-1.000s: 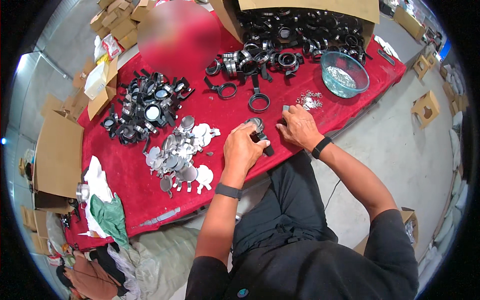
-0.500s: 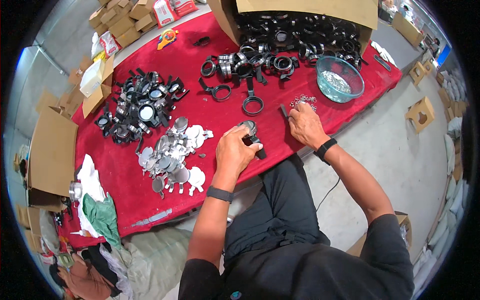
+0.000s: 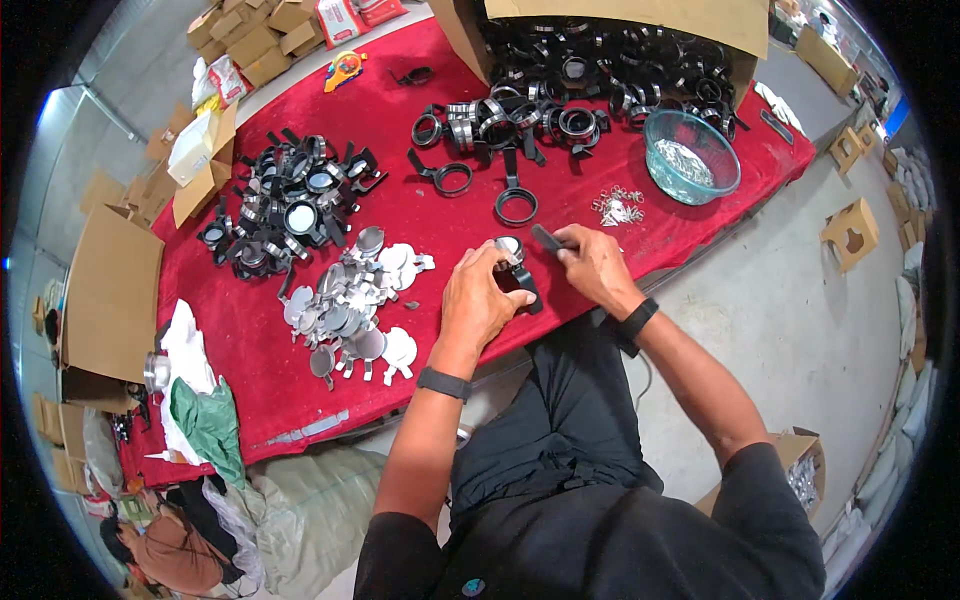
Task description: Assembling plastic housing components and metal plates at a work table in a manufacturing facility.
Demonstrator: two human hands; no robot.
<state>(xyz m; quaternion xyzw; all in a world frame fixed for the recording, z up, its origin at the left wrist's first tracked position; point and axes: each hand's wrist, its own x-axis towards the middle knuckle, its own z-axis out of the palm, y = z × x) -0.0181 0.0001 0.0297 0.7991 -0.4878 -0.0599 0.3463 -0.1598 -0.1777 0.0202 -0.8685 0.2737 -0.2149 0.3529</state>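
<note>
Hands [image 3: 482,295] [image 3: 597,268] flank the black-handled round piece [image 3: 526,286], the left one gripping it.

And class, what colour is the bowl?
The bowl is translucent teal, clearest in the head view.

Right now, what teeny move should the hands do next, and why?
Probably ease the dark flat tool in the right hand over to the black ringed part: the left hand is holding that part, and the tool's tip is close by, seemingly not touching it.
</note>
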